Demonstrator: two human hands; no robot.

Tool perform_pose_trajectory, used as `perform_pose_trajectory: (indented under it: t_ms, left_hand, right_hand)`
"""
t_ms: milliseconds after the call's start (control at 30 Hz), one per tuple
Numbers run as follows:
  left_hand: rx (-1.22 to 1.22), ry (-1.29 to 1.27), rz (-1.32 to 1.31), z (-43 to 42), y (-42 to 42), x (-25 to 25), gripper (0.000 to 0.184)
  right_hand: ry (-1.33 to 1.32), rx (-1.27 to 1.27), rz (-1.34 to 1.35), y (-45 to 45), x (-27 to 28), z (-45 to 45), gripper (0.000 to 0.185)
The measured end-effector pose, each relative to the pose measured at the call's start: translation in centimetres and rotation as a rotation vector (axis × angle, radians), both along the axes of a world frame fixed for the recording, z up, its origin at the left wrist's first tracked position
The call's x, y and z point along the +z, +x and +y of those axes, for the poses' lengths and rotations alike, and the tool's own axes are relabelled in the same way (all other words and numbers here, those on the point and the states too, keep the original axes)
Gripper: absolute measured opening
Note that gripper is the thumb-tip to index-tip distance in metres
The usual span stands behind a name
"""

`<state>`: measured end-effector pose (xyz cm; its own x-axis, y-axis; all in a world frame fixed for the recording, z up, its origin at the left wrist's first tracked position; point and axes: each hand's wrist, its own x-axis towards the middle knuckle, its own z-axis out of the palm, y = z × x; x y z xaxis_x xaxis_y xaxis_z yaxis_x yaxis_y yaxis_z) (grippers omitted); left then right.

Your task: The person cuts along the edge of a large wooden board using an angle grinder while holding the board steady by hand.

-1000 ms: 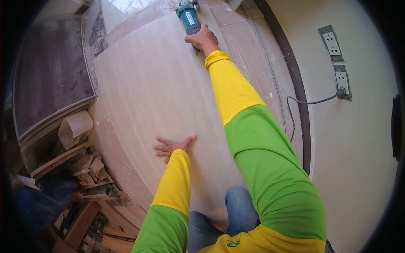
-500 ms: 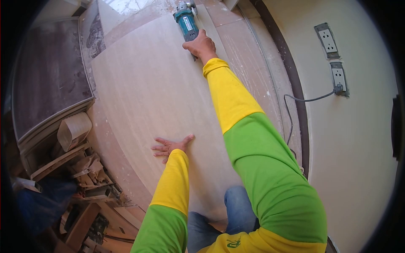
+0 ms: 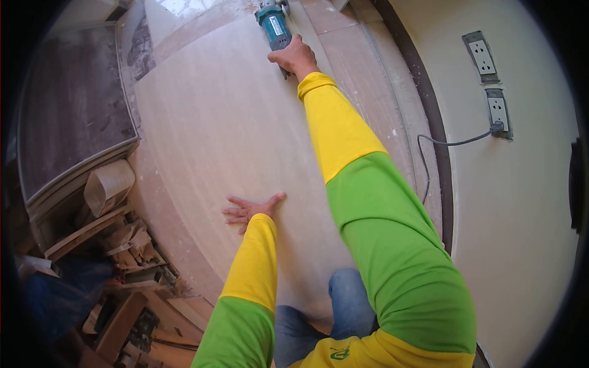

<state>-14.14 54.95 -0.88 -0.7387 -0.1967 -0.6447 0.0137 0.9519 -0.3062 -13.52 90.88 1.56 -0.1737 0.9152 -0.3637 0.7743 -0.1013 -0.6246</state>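
Observation:
A pale wooden panel (image 3: 215, 122) lies flat on the floor in front of me. My left hand (image 3: 250, 210) rests on its surface, fingers spread, with nothing held. Stretched far forward, my right hand (image 3: 297, 57) is wrapped round the rear body of a teal angle grinder (image 3: 274, 27). The grinder's metal head lies at the panel's far end, near the top of the view, and its disc is hard to make out.
A grey cord (image 3: 460, 143) runs from a wall outlet (image 3: 498, 115) down behind my right arm. On the left stand a dark framed panel (image 3: 73, 104), a whitish container (image 3: 110, 187) and a heap of wood scraps (image 3: 126, 319).
Over the last half second, my right hand and the grinder have shifted slightly right and up in the view. My left hand keeps its place on the panel.

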Motion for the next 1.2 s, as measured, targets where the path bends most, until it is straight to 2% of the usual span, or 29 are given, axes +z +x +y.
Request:
perform_pose_trajectory:
  t_ms: [267,500,1000,1200]
  left_hand:
    - [0.016,0.030,0.009,-0.7,-0.2,-1.0,0.175]
    - [0.010,0.036,-0.005,-0.3,0.1,0.2,0.173]
    - [0.019,0.068,0.035,-1.1,0.0,-1.3,0.176]
    - [0.005,0.048,0.018,-0.9,0.0,-1.0,0.176]
  right_hand:
    - [0.002,0.001,-0.021,1.3,0.0,-2.4,0.086]
    - [-0.043,0.016,-0.043,1.4,0.1,-2.3,0.089]
    - [0.006,-0.005,0.049,1.2,0.0,-1.6,0.082]
    - [-0.027,-0.003,-0.026,2.3,0.5,-3.9,0.086]
